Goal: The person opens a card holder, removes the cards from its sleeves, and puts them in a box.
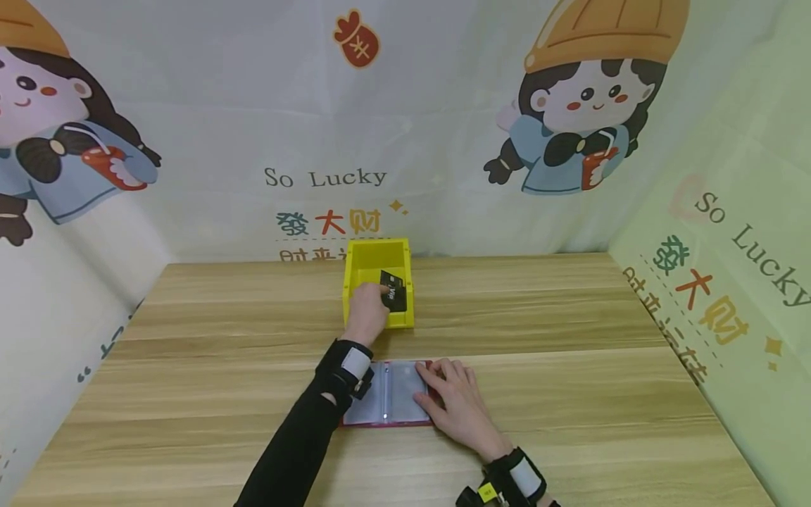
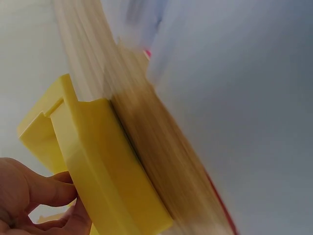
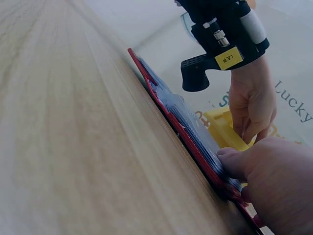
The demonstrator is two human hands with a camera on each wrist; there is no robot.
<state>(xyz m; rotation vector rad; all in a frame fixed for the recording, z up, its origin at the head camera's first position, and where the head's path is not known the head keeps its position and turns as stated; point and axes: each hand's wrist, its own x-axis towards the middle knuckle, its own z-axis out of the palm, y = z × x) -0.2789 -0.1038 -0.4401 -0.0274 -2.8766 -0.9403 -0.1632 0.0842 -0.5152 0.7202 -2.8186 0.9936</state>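
Bright, even light fills the head view, with only faint, soft shadows under the forearms on the wooden surface (image 1: pixel 570 394); its edges bow from wide-lens distortion. The left wrist view is heavily smeared by motion, the yellow bin (image 2: pixel 105 161) soft-edged. The right wrist view is sharp far off, blurred in the near corner.

A black card (image 1: pixel 394 289), yellow bin (image 1: pixel 355 264), red-covered card album (image 1: pixel 388 422), wood-grain table (image 1: pixel 570 394).

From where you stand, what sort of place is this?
Probably a staged recording booth, not a home: a wooden table walled on three sides by cartoon-printed backdrops, with only a yellow bin and a red card album under the hands.
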